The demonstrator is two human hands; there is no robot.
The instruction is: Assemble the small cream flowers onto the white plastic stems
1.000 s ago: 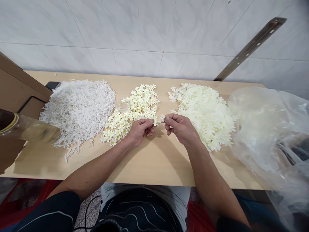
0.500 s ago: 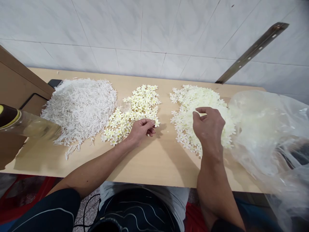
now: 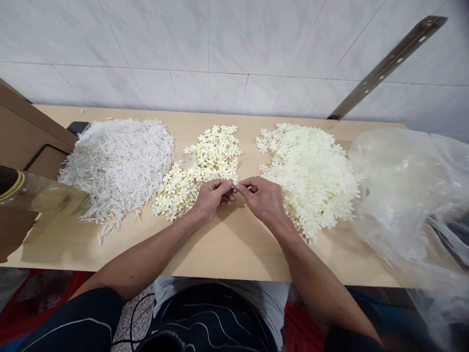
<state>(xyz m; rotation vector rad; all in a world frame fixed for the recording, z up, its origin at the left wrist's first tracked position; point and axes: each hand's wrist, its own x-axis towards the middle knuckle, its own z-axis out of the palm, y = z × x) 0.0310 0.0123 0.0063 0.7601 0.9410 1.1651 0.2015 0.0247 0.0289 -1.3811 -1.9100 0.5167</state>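
Note:
My left hand (image 3: 214, 199) is closed in a pinch, its fingertips at the right edge of a heap of small pale-yellow artificial flowers (image 3: 216, 151). A small artificial flower, mostly covered by the fingers, seems to be held there. Thumb and forefinger of my right hand (image 3: 264, 199) press together and meet the left fingertips; whatever they grip is too small and hidden to make out. Right of that hand spreads a larger heap of paler artificial flowers (image 3: 315, 181). Farther left lies a pile of thin white plastic stems (image 3: 120, 156).
A clear bottle (image 3: 51, 193) with a dark cap lies tilted at the left, near a cardboard box (image 3: 31, 122). A big clear plastic bag (image 3: 406, 190) covers the table's right end. Behind the wooden table (image 3: 220, 254), a metal strip (image 3: 388, 66) leans on the tiled wall.
My right hand has moved left from above the right-hand flower heap to meet my left fingertips. The left hand has stayed nearly in place, still pinched.

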